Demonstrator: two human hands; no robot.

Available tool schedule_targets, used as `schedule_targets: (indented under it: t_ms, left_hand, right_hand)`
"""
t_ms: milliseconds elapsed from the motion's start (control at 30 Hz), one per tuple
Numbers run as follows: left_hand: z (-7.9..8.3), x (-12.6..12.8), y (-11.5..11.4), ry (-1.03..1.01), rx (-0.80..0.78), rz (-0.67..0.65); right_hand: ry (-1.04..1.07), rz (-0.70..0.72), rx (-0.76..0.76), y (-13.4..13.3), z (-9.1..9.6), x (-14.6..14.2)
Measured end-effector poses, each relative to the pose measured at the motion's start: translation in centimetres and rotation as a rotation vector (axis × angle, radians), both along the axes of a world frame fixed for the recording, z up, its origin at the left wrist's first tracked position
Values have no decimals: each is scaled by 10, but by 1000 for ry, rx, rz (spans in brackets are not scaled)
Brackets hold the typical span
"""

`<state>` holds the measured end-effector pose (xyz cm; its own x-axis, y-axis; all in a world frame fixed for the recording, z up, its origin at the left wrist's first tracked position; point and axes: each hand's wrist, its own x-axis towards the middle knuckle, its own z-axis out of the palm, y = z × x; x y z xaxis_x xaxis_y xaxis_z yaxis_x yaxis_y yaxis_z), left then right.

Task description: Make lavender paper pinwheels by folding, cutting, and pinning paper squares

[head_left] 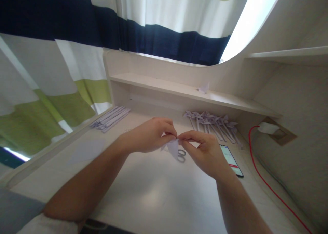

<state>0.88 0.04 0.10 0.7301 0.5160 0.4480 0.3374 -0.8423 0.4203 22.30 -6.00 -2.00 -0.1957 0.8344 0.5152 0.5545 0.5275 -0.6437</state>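
I have the left hand pinching the top of a small, pale lilac-white piece of folded paper between thumb and forefinger, and the right hand pinching at the same top edge, both sets of fingertips nearly meeting. The piece hangs between them over a glossy white desk, its thin flaps spreading downward, one to a point; blur hides its finer creases from me. Just beyond it lie grey-handled scissors, partly covered. A black-edged smartphone rests by the right wrist; farther out lie pale paper pinwheels on sticks and slender rolled-paper sticks.
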Motion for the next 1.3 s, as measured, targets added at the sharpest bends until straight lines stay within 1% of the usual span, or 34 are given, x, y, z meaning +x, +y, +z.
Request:
schedule_targets:
  t_ms: [133,200,333,433,567,733,967,1300]
  left_hand:
    - [2,-1,0,-50,-32,27]
    - [3,0,-1,-90,-44,66]
    - [8,0,-6,-127,-30,213]
    - [11,-1,-11,-95,-54,265]
    - [13,-2,-13,-89,-117,238]
    - [13,-1,-14,-106,-139,219]
    - [13,0,-15,-116,-137,202]
    - [11,0,-17,-178,-116,164]
  right_hand:
    - [173,43,-120,5,-4,3]
    - [261,60,-163,9,-7,4]
    - [362,80,-178,13,-11,4]
    - [390,76,-168,13,-13,3]
    - [394,67,-161,12,-14,2]
    - [373,64,-134,12,-14,2]
    - [380,42,-122,11,-12,0]
    - [495,96,-181,10,-11,-1]
